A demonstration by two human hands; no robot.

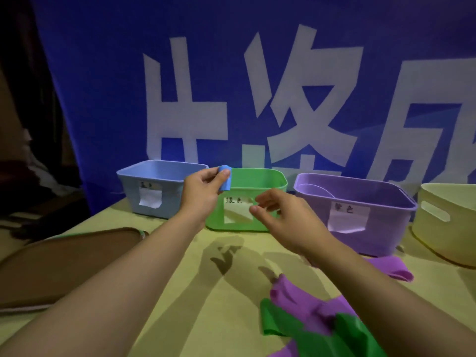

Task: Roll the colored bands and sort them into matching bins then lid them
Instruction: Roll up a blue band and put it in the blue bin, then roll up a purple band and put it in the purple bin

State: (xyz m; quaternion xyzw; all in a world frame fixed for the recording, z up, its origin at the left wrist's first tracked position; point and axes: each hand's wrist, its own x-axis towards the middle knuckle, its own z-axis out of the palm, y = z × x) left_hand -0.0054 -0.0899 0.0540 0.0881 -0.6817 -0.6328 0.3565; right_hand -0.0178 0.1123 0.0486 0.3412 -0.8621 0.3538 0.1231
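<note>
Blue band: a rolled blue band is pinched between thumb and fingertips of the left hand, held up between the blue and green bins, just right of the blue one's right rim.
Brown tray: a brown tray-like piece is seen lying flat at the near left, possibly a lid; that cannot be told.
Blue bin: the blue bin is set at the far left of the row, a paper label on its front; its inside is hidden by the near wall, so contents cannot be told.
Step in hand: the roll is judged ready for dropping into the blue bin. It should be carried a little left, over the opening, kept pinched so the coil is not lost, then let go low inside.
Green bin: the green bin is placed in the middle, labelled; nothing is made out inside.
Right hand: the right hand is held in front of the green bin, fingers loosely spread, nothing gripped.
Loose bands: purple bands and green bands are heaped unrolled at the near right.
Purple bin: the purple bin is lined up to the right; a pale curved shape is glimpsed inside, not identifiable.
Cream bin: a cream bin is cut off at the far right edge, contents unseen.
</note>
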